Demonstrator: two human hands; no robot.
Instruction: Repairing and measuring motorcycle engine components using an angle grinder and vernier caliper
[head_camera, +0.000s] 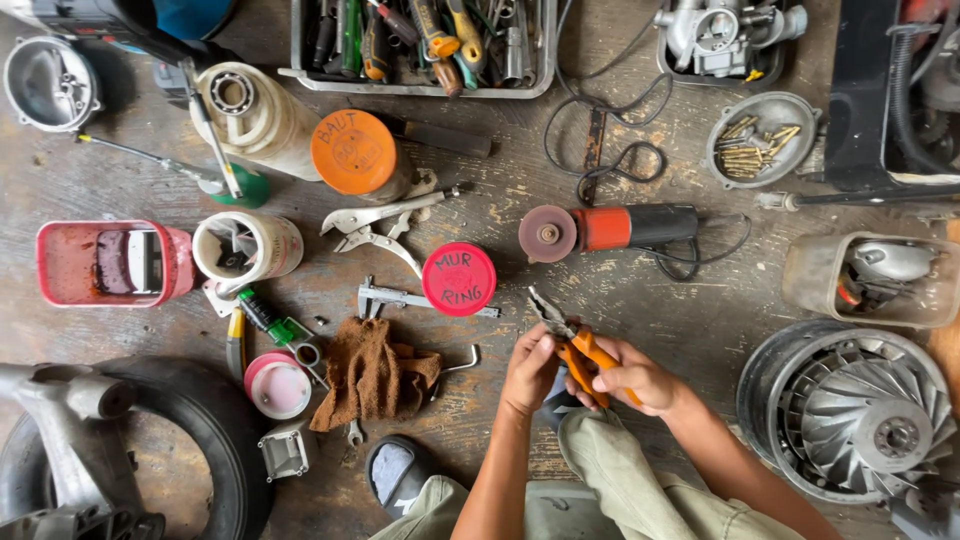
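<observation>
While both hands grip | pliers (572, 345): orange handles, dark jaws open

Orange-handled pliers (572, 343) — jaws shut, pointing up-left — above the lap.

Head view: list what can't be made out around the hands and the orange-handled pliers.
- Whatever the left hand pinches: hidden behind its fingers.
- Pliers handles: partly wrapped by the right hand.
- Pliers' jaw tips: too small to tell if they grip anything.
- Tool tray: cut off by the top edge.
- Finned wheel: cut off at the lower right corner.
- Brown rag: hides part of a wrench beneath it.
</observation>
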